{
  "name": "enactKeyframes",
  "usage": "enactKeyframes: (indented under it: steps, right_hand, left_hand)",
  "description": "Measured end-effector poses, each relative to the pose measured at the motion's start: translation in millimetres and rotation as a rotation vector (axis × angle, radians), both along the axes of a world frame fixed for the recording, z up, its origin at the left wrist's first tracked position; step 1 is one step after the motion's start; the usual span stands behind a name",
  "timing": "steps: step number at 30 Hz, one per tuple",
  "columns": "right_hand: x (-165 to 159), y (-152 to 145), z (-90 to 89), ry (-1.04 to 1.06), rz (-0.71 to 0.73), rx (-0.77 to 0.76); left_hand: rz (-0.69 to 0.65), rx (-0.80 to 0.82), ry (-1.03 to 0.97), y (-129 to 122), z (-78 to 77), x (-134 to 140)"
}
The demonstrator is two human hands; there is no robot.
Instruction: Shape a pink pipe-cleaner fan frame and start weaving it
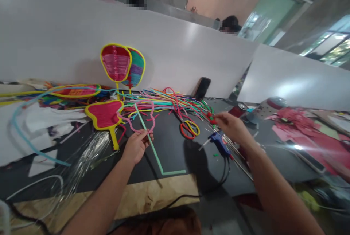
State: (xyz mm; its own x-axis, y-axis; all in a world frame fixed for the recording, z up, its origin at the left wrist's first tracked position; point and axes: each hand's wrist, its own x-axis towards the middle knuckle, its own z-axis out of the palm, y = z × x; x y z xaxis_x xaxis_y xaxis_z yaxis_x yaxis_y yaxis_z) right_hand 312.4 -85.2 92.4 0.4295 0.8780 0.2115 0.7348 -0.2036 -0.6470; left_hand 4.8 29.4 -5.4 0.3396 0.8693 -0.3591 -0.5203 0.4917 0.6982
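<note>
Overall, dark counter [173, 149] cluttered, white partition [169, 45] along far edge, window [337, 47] far right. Left hand [137, 145] pinches pink-and-green fuzzy-wire frame [154, 151] near centre; right hand [231, 127] half-curled by red bits [211, 117], grip unclear. Can [237, 110] at right, label unreadable.

Left hand [137, 147] in a pinch

The table [170, 147] (dark) bears pipe cleaners [161, 101] and scissors [188, 128].

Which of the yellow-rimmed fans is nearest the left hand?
The plain pink fan with the wavy rim is nearest the left hand. The two-tone pink fan and multicoloured fan stand farther back; the orange-patterned fan lies farther left.
</note>
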Motion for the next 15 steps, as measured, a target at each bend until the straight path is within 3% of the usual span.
enactKeyframes:
  steps: [2, 4, 6, 10, 15]
  right_hand:
    - [13, -28, -17.9, -0.341, -0.063, -0.235]
    - [19, -53, -42.4, -0.490, -0.098, -0.399]
    - [24, -71, -67.7, -0.555, -0.080, -0.459]
    - [34, -86, -103.2, -0.621, -0.053, -0.416]
    - [46, -91, -117.2, -0.782, -0.049, -0.228]
  left_hand:
    - [-0.003, 0.003, 0.014, 0, -0.8, 1]
    - [-0.008, 0.009, 0.025, -1, -1.3, 1]
    - [-0.014, 0.019, 0.021, -3, -1.9, 1]
    - [-0.026, 0.053, 0.010, -6, -4.3, 0]
    - [-0.038, 0.066, 0.043, -7, -8.5, 2]
